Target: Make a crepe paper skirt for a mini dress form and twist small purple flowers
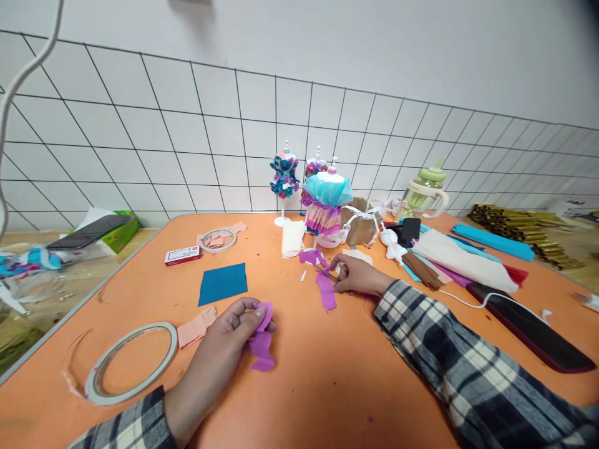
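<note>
My left hand (234,330) is closed, pinching a strip of purple crepe paper (262,349) that hangs crinkled below the fingertips. To the right and farther back, my right hand (353,274) has its fingers closed at a thin metal tool (329,275) lying low over the table; whether it is scissors or tweezers I cannot tell. Under and beside that tool are more purple crepe paper pieces (326,293). Behind my right hand stand small dress forms, one with a light blue ruffle (329,189) over purple and peach frills, another in dark teal paper (284,178).
On the orange table (318,386) lie a tape roll (173,349), a teal paper square (223,284), a peach strip (196,327) and a small red-and-white box (182,255). At right are folded paper sheets (463,252), a long dark case (533,327), a white cable and a green-lidded bottle (423,193).
</note>
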A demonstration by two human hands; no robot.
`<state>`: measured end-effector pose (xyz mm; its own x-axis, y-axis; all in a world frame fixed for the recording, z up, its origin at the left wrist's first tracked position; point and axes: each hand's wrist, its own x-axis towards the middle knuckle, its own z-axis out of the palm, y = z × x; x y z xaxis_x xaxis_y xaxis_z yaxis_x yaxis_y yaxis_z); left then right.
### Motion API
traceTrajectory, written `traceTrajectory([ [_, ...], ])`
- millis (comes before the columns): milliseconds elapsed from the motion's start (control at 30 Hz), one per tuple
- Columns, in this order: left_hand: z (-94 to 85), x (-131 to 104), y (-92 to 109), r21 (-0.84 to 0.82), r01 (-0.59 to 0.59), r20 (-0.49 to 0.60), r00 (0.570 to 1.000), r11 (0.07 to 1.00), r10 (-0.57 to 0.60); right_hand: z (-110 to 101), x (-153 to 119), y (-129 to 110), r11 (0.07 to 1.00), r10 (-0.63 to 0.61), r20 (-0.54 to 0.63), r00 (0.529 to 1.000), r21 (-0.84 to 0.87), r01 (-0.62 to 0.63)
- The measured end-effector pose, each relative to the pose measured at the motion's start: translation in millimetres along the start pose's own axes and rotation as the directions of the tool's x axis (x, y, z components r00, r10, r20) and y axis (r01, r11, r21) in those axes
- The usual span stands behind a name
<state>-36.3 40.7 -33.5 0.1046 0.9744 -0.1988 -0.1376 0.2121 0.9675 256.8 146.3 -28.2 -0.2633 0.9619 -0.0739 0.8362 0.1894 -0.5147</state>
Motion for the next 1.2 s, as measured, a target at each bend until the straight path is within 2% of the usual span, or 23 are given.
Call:
traceTrajectory([
  [67, 0.5, 1, 1, -0.035, 0.006, -0.018, 1.0, 0.999, -0.006, -5, -3, -2, 0.998, 0.009, 0.003, 1.0, 0.055, -0.009],
  [133, 2.7, 5, 1, -0.046, 0.009, -0.028, 1.0, 0.999, -0.011, -4, -12, -13, 0.997, 0.023, -0.073, 0.997, 0.077, -0.018],
  [233, 11.4, 14, -1, -0.038, -0.024, -0.044, 0.999, 0.999, 0.022, 17, -31, -46, 0.991, -0.003, -0.222, 0.975, 0.129, 0.032],
  [300, 19.5, 21, -4, -0.039, -0.073, -0.064, 0.995, 0.997, 0.071, 41, -41, -69, 0.922, -0.094, -0.161, 0.982, 0.359, 0.147],
  [367, 26.4, 28, -6, -0.056, -0.118, -0.077, 0.991, 0.991, 0.113, 63, -45, -86, 0.847, -0.123, -0.082, 0.989, 0.511, 0.148],
  [433, 29.8, 33, -8, -0.084, -0.147, -0.083, 0.987, 0.986, 0.14, 76, -46, -94, 0.764, -0.104, -0.058, 0.993, 0.634, 0.117],
  [500, 28.2, 38, -8, -0.112, -0.169, -0.1, 0.982, 0.979, 0.158, 80, -44, -95, 0.707, -0.076, -0.006, 0.997, 0.705, 0.058],
  [633, 15.4, 45, -3, -0.142, -0.17, -0.146, 0.978, 0.975, 0.149, 78, -43, -89, 0.667, -0.076, 0.189, 0.979, 0.74, -0.091],
  [733, 11.0, 48, 0, -0.171, -0.137, -0.148, 0.983, 0.976, 0.112, 78, -43, -87, 0.653, -0.046, 0.143, 0.989, 0.753, -0.079],
  [900, 23.2, 40, -3, -0.272, -0.139, -0.14, 0.985, 0.952, 0.104, 82, -43, -97, 0.696, -0.028, 0.019, 0.999, 0.718, 0.006],
  [1033, 25.2, 35, -3, -0.345, -0.159, -0.167, 0.98, 0.925, 0.106, 84, -46, -103, 0.719, -0.069, 0.095, 0.993, 0.695, -0.017],
  [1200, 10.7, 44, 1, -0.387, -0.116, -0.184, 0.982, 0.915, 0.047, 82, -49, -96, 0.715, -0.1, 0.159, 0.982, 0.698, -0.041],
])
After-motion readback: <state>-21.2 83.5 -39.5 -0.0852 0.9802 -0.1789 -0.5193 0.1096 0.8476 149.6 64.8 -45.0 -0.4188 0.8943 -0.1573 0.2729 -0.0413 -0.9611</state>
